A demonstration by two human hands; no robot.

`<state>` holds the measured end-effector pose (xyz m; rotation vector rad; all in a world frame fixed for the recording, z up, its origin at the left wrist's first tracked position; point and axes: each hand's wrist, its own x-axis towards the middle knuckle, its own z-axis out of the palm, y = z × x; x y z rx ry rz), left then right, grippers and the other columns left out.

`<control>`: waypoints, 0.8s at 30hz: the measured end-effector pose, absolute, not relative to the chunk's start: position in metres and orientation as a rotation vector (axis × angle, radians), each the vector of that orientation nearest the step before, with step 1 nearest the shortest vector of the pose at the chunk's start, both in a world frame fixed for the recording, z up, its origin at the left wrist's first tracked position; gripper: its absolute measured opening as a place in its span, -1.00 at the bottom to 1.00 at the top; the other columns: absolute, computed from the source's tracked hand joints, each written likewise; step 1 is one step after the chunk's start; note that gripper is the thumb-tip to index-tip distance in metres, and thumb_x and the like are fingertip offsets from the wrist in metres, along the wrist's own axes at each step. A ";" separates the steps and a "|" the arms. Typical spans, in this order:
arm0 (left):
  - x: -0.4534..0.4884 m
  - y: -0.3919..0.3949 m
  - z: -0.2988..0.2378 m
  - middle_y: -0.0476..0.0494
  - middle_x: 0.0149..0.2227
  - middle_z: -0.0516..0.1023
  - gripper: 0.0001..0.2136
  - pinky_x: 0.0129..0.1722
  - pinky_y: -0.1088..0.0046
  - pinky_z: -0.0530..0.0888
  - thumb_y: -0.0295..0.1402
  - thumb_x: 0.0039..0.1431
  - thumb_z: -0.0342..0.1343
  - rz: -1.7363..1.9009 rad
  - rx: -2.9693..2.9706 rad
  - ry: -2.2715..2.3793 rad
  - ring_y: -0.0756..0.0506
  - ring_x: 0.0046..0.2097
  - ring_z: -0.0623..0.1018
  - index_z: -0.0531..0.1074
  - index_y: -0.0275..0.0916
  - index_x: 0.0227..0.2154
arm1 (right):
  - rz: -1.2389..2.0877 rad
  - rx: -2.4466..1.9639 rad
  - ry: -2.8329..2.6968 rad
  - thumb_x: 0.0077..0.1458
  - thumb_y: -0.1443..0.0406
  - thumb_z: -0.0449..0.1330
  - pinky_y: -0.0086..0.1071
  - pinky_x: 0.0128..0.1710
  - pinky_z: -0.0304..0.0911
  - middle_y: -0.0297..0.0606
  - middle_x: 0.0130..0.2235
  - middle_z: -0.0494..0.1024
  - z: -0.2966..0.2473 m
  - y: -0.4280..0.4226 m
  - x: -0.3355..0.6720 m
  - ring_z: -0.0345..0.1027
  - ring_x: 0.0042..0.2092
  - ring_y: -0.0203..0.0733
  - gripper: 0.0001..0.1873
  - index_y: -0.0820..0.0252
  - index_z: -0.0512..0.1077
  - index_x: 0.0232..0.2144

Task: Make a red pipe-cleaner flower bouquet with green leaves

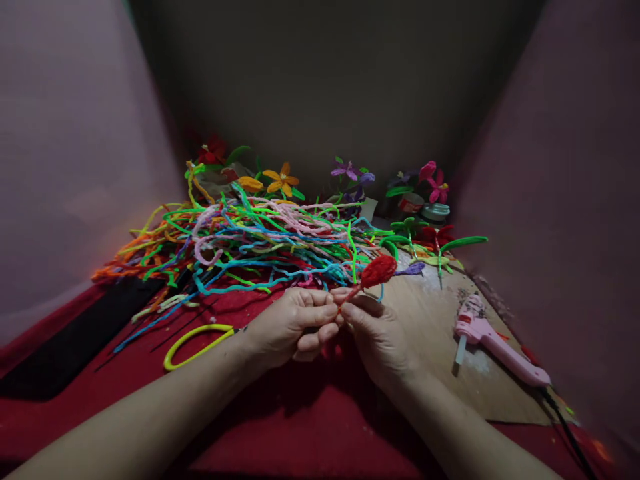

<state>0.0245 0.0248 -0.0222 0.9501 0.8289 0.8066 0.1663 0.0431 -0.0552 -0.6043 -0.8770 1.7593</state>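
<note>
A red pipe-cleaner petal (379, 272), rounded at the top with a thin twisted stem, points up and to the right between my hands. My left hand (305, 323) pinches the lower end of that stem between thumb and forefinger. Close against it, my right hand (373, 327) grips the same stem from the other side with its thumb and fingers. The very end of the stem is hidden by my fingertips. Just beyond both hands lies a large heap of loose coloured pipe cleaners (280, 233).
Yellow-handled scissors (197, 343) lie left, partly behind my forearm. A pink glue gun (495, 343) with a cord rests on a wooden board (425, 333) at right. Finished flowers, including an orange flower (281, 179), stand behind the heap. A black flat object (75, 340) lies far left.
</note>
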 end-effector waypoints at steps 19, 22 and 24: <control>0.032 0.021 -0.019 0.09 -0.65 0.30 -0.84 -0.69 0.64 0.11 -0.34 0.07 0.05 1.046 1.280 1.171 0.14 -0.66 0.19 0.35 -0.31 -0.55 | 1.780 -0.664 -0.953 -0.11 0.29 0.28 -0.41 -0.31 0.20 -0.30 -0.35 0.52 -0.056 0.042 0.168 0.31 -0.35 -0.29 -0.82 0.18 0.54 -0.36; 0.029 0.024 -0.023 0.09 -0.67 0.31 -0.83 -0.75 0.67 0.02 -0.32 0.06 0.07 0.979 1.093 1.002 0.18 -0.72 0.12 0.34 -0.32 -0.54 | 1.837 -0.615 -0.968 -0.10 0.31 0.27 -0.38 -0.29 0.21 -0.30 -0.41 0.52 -0.057 0.044 0.169 0.31 -0.38 -0.29 -0.81 0.21 0.53 -0.33; 0.028 0.025 -0.025 0.10 -0.67 0.30 -0.82 -0.78 0.66 -0.02 -0.31 0.07 0.06 0.924 1.024 0.926 0.19 -0.75 0.07 0.32 -0.32 -0.53 | 1.845 -0.605 -0.969 -0.09 0.32 0.26 -0.38 -0.33 0.22 -0.33 -0.49 0.49 -0.057 0.045 0.169 0.30 -0.44 -0.31 -0.82 0.22 0.53 -0.34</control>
